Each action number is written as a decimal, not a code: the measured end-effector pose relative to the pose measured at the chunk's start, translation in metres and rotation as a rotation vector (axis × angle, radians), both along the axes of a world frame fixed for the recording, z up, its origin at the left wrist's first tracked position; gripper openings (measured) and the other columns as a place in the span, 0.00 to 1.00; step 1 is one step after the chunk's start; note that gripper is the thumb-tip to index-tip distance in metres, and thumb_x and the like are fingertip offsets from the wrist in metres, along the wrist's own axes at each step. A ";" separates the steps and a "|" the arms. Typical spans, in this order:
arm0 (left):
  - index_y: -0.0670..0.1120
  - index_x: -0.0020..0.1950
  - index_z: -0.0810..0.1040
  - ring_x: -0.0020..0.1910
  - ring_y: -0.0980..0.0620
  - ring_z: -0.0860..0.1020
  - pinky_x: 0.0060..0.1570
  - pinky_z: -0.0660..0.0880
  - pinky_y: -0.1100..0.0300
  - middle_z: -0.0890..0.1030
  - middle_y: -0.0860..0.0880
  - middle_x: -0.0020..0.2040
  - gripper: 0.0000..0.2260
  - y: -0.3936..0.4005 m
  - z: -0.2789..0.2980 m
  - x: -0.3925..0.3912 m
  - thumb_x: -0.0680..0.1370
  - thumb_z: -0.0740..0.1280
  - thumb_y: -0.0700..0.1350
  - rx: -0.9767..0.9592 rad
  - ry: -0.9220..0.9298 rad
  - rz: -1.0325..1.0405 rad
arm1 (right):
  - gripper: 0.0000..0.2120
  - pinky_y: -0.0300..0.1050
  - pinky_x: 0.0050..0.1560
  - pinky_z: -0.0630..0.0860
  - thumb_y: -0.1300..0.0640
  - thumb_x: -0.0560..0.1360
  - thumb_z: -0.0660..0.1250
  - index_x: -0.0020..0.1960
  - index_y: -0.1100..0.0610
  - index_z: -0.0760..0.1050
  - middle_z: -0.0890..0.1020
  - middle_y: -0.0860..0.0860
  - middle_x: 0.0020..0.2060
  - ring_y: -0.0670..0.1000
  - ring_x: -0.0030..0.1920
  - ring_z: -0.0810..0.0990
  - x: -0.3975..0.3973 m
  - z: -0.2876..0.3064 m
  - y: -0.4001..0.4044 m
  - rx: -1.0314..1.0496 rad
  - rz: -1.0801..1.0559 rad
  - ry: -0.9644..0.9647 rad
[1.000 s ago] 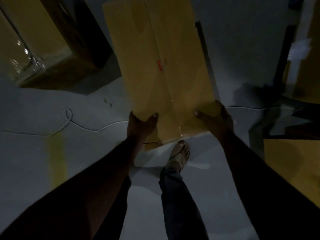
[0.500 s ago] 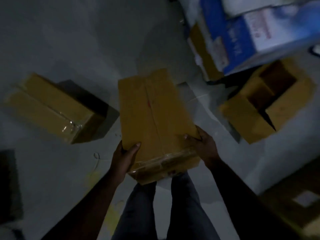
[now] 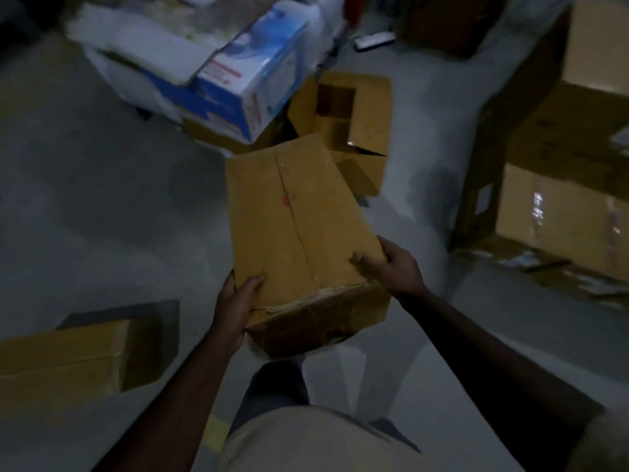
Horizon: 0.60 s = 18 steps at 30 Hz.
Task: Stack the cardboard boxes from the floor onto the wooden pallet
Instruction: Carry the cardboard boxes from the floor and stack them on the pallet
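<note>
I carry a long brown cardboard box (image 3: 292, 219) with a taped seam, held off the grey floor in front of my legs. My left hand (image 3: 235, 304) grips its near left corner, thumb on top. My right hand (image 3: 391, 267) grips its near right edge, thumb on top and fingers curled round the side. A closed cardboard box (image 3: 68, 362) lies on the floor at lower left. An open, empty cardboard box (image 3: 354, 124) sits on the floor just beyond the carried one. No wooden pallet can be made out in the dim light.
A blue and white printed carton (image 3: 238, 83) lies on a heap of boxes at the upper left. Large stacked cardboard boxes (image 3: 561, 185), partly wrapped in film, stand at the right. Grey concrete floor (image 3: 102, 199) spreads to the left.
My view has swung from the floor towards the box heaps. The carried box has risen and turned with me; the stacked boxes at right have come into view. Both hands keep their grip.
</note>
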<state>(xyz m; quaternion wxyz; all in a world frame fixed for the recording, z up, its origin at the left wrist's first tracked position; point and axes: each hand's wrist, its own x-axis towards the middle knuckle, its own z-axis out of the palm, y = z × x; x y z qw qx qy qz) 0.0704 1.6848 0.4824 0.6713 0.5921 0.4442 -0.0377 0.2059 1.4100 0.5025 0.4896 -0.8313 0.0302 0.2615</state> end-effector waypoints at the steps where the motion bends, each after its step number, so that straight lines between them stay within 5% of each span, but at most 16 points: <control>1: 0.54 0.73 0.74 0.60 0.48 0.81 0.62 0.78 0.46 0.82 0.54 0.64 0.25 -0.029 0.005 -0.001 0.77 0.73 0.51 0.013 -0.019 -0.058 | 0.28 0.54 0.52 0.85 0.33 0.72 0.74 0.68 0.43 0.78 0.86 0.41 0.53 0.46 0.49 0.86 -0.015 0.002 -0.037 0.016 -0.055 -0.005; 5: 0.53 0.72 0.75 0.59 0.48 0.82 0.60 0.78 0.48 0.83 0.53 0.62 0.23 -0.172 0.027 -0.013 0.78 0.72 0.51 0.045 -0.065 -0.311 | 0.23 0.56 0.48 0.86 0.41 0.72 0.77 0.65 0.43 0.81 0.87 0.46 0.52 0.49 0.49 0.87 -0.098 0.018 -0.203 0.167 -0.330 -0.038; 10: 0.50 0.65 0.79 0.52 0.46 0.83 0.45 0.78 0.54 0.85 0.48 0.56 0.14 -0.324 0.060 -0.008 0.79 0.68 0.47 0.048 -0.089 -0.554 | 0.16 0.55 0.52 0.86 0.48 0.72 0.79 0.58 0.39 0.82 0.88 0.45 0.49 0.49 0.48 0.88 -0.172 0.042 -0.353 0.174 -0.603 -0.076; 18: 0.51 0.64 0.80 0.54 0.46 0.82 0.51 0.79 0.53 0.84 0.48 0.56 0.14 -0.559 0.082 0.025 0.78 0.70 0.45 0.013 -0.139 -0.803 | 0.24 0.50 0.51 0.84 0.40 0.71 0.77 0.63 0.49 0.83 0.88 0.45 0.50 0.46 0.49 0.87 -0.222 0.059 -0.569 0.012 -0.858 -0.176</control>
